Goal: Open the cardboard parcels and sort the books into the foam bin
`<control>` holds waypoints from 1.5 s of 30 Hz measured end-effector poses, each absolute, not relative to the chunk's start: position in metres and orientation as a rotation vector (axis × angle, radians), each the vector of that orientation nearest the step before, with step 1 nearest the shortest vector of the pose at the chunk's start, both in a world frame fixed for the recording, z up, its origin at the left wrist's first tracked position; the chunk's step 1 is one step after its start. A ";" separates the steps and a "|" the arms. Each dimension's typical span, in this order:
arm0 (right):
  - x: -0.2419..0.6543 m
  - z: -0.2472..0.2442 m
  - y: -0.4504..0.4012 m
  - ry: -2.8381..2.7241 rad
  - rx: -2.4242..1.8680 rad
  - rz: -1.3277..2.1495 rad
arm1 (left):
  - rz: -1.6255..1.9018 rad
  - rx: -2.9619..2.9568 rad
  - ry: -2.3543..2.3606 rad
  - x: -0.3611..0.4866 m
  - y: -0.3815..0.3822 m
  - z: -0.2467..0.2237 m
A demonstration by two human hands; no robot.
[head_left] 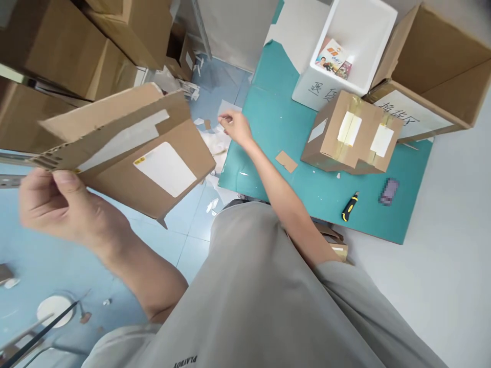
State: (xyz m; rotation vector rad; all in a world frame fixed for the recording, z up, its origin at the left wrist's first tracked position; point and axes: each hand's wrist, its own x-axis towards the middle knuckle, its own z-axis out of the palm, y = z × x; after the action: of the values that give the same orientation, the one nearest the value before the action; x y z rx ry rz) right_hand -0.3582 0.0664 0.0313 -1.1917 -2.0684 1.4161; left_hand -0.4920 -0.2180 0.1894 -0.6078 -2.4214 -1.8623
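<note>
My left hand [72, 204] pinches a flap edge of an opened cardboard box [203, 148] between thumb and fingers. The box is held tilted above the floor, its corrugated flap edge toward me and white labels on its side. My right hand [237, 128] is over the left edge of the green-topped table [261, 107], its fingers curled into a pinch. Whatever may be between those fingertips is hidden or too small to name. A small flat cardboard piece [286, 161] lies on the table near my right forearm.
On the table are a taped box [330, 133], a white foam box [307, 92] with printed packets, a large open carton [425, 102] and a black-yellow utility knife [350, 206]. Stacked cartons [134, 30] stand at upper left. Paper scraps [211, 205] litter the floor.
</note>
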 end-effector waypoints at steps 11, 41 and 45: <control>-0.176 0.078 0.007 -1.455 -1.105 1.991 | -2.491 -1.229 -1.982 -0.447 -0.152 0.130; -0.042 0.055 -0.064 -2.152 -1.554 0.703 | -2.000 -2.114 -2.756 -0.307 -0.053 0.000; -0.098 0.056 -0.047 -2.506 -1.392 0.721 | -2.233 -1.978 -2.758 -0.293 -0.078 -0.005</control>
State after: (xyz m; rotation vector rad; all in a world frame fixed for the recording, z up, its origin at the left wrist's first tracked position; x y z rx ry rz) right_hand -0.0984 -0.0474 0.0557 -1.3919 -2.5061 0.7207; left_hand -0.2928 -0.0782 -0.0049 -1.9782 -2.7579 -2.2332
